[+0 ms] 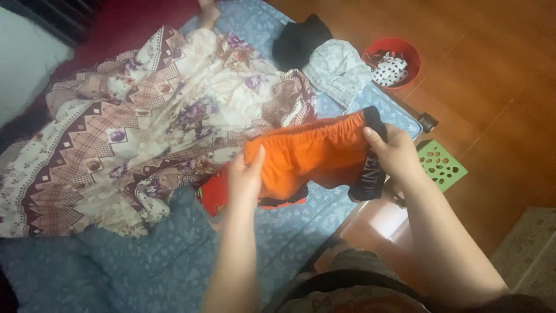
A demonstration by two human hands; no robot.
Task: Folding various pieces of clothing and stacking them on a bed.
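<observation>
Above the bed (pixel 145 272), the left hand (pixel 246 177) and right hand (pixel 394 153) each pinch the orange shorts (pixel 315 153) in a closed grip, stretching them flat; folding needs even edges.

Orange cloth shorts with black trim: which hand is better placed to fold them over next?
Probably right: the right hand pinches the orange cloth shorts at the black waistband edge; the left hand only steadies mid-fabric.

In front of me a floral patterned quilt (pixel 145 110) lies rumpled over a blue mattress pad (pixel 174 261). Beyond it sit a black garment (pixel 298 40) and a folded pale denim piece (pixel 336 69), touching. On my wooden floor (pixel 492 87) stand a red basin (pixel 399 49) holding a polka-dot cloth (pixel 389 71), and a green perforated stool (pixel 443 165).
</observation>
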